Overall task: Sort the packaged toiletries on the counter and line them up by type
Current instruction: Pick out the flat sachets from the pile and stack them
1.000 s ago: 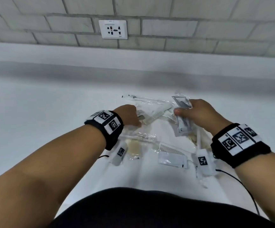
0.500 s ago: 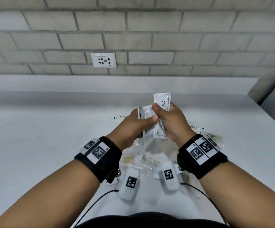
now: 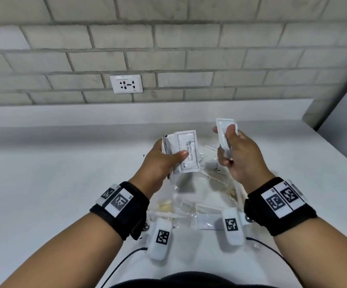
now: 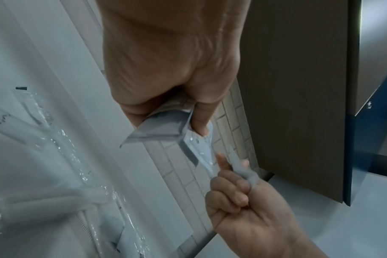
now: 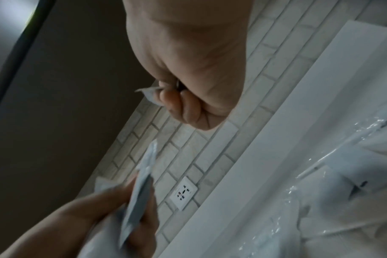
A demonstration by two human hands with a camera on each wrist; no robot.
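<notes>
Left hand [image 3: 158,161] pinches a stack of white shampoo sachets [image 3: 186,151]; right hand [image 3: 239,156], just beside, pinches one upright white sachet [image 3: 223,134]

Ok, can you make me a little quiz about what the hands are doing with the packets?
1. True or false: the left hand holds a stack of sachets.
2. Which words can be read on the front sachet? A) shampoo with conditioner B) body lotion C) toothpaste
3. Fill in: the right hand pinches one ____, held up apart from the stack.

Key: 1 true; 2 A; 3 sachet. The combs and other clear packets still lie in a pile on the counter under the hands.
</notes>
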